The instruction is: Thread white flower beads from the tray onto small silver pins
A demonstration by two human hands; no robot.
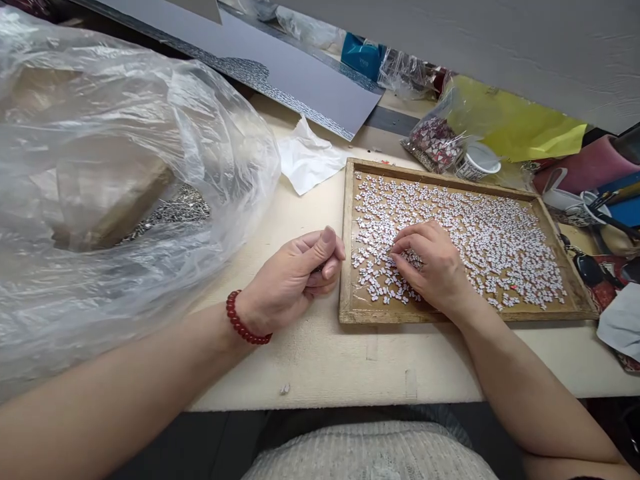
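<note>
A shallow wooden tray (pixel 345 280) lies on the table, its floor strewn with a great many small white bow-shaped pieces (pixel 500 227) with thin reddish edges. Over the left part of these pieces is my right hand (pixel 433 263), thumb and forefinger pinched together; whatever is between the fingertips is too small to name. My left hand (pixel 295 270), with a red bead bracelet (pixel 240 323) at its wrist, is just outside the tray's left side. Its fingers are curled inward under the thumb, and something dark shows faintly in the fold, too hidden to identify.
On the left, a large clear plastic bag (pixel 220 160) covers a wooden-edged box and a heap of small metal bits (pixel 175 213). Behind the tray are a crumpled tissue (pixel 310 153), a bag of red-and-white pieces (pixel 435 137) and a cup (pixel 477 162). Sunglasses (pixel 587 270) lie at right.
</note>
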